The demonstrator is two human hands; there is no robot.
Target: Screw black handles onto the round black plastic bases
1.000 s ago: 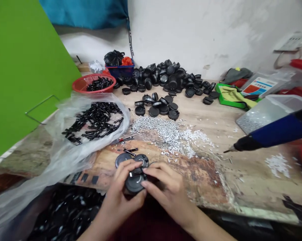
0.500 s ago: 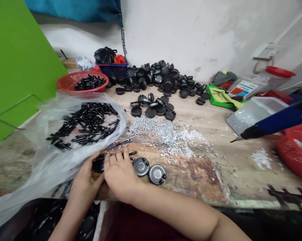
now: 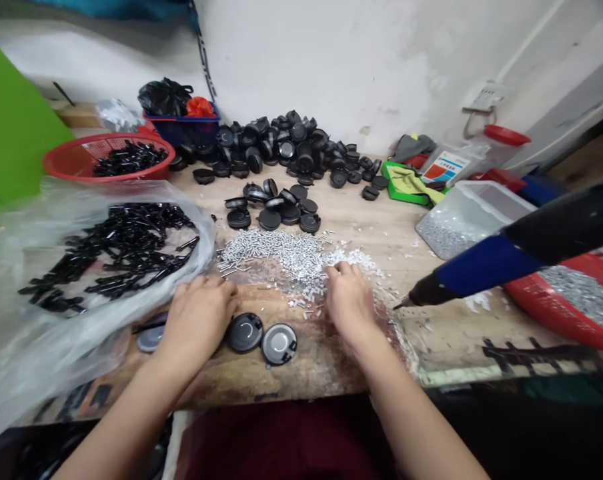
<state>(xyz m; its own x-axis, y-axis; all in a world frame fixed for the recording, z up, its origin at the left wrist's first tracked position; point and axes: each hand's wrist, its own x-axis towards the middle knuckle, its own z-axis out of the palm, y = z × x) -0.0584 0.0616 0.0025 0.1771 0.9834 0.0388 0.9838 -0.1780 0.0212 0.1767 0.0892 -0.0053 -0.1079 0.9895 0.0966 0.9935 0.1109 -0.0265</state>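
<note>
L hand [image 3: 199, 319]: spread, resting on tabletop [image 3: 331, 373]; 2 round caps [image 3: 244, 332] at its 3 o'clock. R hand [image 3: 349, 297]: fingers bunched in screw pile [image 3: 286, 257], pinch unclear.

i'm working on a rough, stained wooden bench top [image 3: 301, 377], beside round black plastic caps [image 3: 244, 332] with smooth, glossy grey faces. the small silvery metal screws [image 3: 291, 257] have a dull shine, and the thin, crinkled clear plastic bag [image 3: 26, 347] holds glossy black plastic pieces [image 3: 121, 247].
</note>
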